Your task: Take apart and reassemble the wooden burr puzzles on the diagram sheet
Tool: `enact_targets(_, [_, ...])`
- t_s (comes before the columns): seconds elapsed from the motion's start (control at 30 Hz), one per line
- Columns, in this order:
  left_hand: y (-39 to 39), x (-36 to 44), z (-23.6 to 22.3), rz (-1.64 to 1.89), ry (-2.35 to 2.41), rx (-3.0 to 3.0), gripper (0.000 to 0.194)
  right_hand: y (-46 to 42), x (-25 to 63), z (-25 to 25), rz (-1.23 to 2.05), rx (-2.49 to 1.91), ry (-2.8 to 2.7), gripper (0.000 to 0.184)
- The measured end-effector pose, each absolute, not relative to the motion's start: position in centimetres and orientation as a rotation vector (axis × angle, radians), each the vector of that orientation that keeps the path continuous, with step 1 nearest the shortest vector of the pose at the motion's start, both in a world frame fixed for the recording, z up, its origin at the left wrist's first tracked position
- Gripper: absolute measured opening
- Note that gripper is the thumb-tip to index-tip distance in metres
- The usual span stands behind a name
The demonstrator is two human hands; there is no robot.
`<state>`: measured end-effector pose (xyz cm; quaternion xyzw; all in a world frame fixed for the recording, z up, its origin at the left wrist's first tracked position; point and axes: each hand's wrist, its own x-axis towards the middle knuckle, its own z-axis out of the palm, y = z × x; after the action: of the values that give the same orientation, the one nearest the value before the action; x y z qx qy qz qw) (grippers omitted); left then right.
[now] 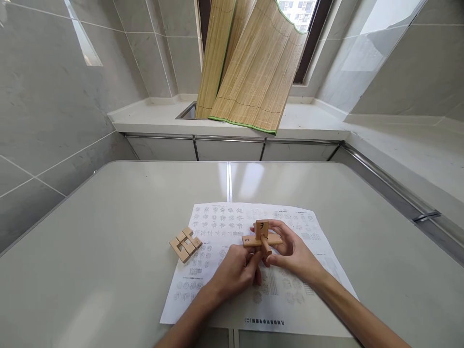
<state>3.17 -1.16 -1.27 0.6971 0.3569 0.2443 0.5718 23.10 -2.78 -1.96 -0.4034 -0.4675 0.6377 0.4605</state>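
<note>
Here's the broad pale bench point(90, 241) right in front of you, and beyond it the bamboo mat point(253, 67) droops over a ledge by the window. On the bench lies your printed sheet point(290, 286), spread flat under your wrists. Now the hands: your right hand point(295, 252) curves round the puzzle's right side, fingers grasping it, while your left hand point(235, 266) is curled at its underside, fingers clenched on the lower part, their tips partly hidden. The puzzle point(261, 231) itself is up above the sheet, a wooden cross with dark marks on two arms. And off to the left, loose pieces point(189, 248) sit together across the sheet's edge.
</note>
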Motion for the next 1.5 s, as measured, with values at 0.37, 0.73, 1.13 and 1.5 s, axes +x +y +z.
enact_targets(0.37, [-1.1,3.4,-1.6,0.605,0.809,1.596,0.035,-2.3,23.4,-2.6,1.484,-0.908,-1.134,0.064])
enact_targets(0.73, [-1.5,3.7,-2.0,0.61,0.812,1.631,0.034,-0.9,25.3,-3.1,1.216,-1.122,-1.064,0.063])
enact_targets(1.13, [-1.9,3.7,-2.0,0.606,0.835,1.727,0.028,1.0,28.8,-5.1,0.727,-1.628,-0.906,0.074])
enact_targets(1.5, [-1.9,3.7,-2.2,0.608,0.853,1.799,0.028,1.5,30.7,-5.8,0.491,-1.931,-0.907,0.077])
